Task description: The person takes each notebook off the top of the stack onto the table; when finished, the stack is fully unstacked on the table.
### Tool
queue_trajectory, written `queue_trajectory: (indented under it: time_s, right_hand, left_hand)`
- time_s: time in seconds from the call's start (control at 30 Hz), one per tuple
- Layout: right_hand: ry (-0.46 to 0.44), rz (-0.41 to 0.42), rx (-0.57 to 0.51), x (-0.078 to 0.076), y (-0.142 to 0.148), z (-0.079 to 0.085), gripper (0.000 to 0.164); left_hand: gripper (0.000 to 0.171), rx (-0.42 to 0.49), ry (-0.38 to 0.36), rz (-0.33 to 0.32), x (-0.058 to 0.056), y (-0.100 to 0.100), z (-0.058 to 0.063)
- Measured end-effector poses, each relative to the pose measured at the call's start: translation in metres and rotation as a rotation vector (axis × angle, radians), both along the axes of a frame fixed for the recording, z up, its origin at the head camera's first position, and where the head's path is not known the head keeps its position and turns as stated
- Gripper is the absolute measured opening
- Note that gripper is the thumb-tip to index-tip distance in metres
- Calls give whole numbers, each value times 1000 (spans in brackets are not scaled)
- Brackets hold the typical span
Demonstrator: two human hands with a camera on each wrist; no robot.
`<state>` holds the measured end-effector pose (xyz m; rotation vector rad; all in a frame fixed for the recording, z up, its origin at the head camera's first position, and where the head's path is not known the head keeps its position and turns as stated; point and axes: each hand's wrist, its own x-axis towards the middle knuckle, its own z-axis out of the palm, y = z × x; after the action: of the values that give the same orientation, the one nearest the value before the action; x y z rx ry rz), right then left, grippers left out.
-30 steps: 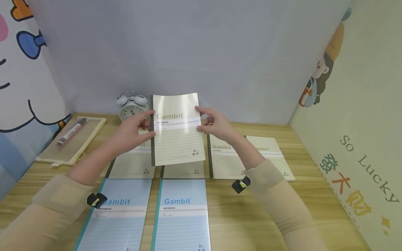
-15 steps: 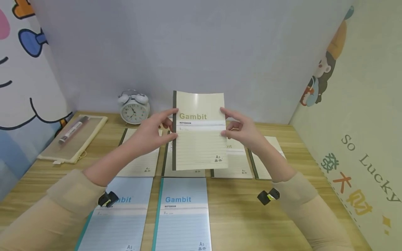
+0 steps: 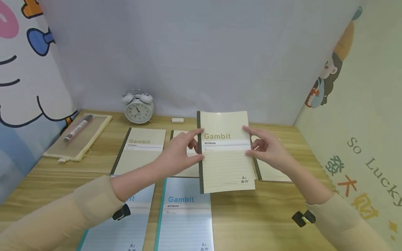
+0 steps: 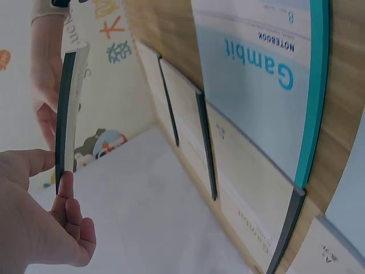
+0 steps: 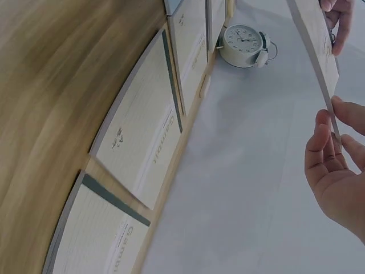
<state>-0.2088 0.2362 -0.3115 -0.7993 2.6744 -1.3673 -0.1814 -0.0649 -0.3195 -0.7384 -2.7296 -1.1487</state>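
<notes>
A cream notebook (image 3: pixel 226 164) with a dark spine and "Gambit" on its cover is held up above the table, cover toward the head camera. My left hand (image 3: pixel 179 151) pinches its spine edge between thumb and fingers. On the opposite edge my right hand (image 3: pixel 270 148) pinches it the same way. In the left wrist view the notebook (image 4: pixel 69 114) appears nearly edge-on, well off the table. Beneath and behind it lie several cream notebooks in a row, among them one at the left (image 3: pixel 142 150) and one at the right (image 3: pixel 271 167), partly covered by the right hand.
Two blue notebooks lie in front, one (image 3: pixel 185 216) fully in sight of the arms, the other (image 3: pixel 125 223) under the left forearm. A white alarm clock (image 3: pixel 139 111), a white eraser-like block (image 3: pixel 177 120) and a mesh pouch (image 3: pixel 81 139) with a marker (image 3: pixel 76 130) stand toward the back.
Both hands have carried the cream notebook to the right and, lately, lower and nearer. The white block at the back, earlier hidden, now shows.
</notes>
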Motion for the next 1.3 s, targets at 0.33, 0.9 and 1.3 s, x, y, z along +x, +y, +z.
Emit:
queue_trajectory:
  time_s: [0.33,0.9,1.3]
  right_hand:
    - [64,6,145,24,33,-16,74]
    - [-122,70,346,50,60,-87,83]
    - [-131,217,382,59,67,-110,80]
  left_hand:
    - [73,41,-64,-46,17,32,-27]
    - [72,-71,-213,-191,34,56,-91]
    - [75,-211,-299,-256,46,64,-111]
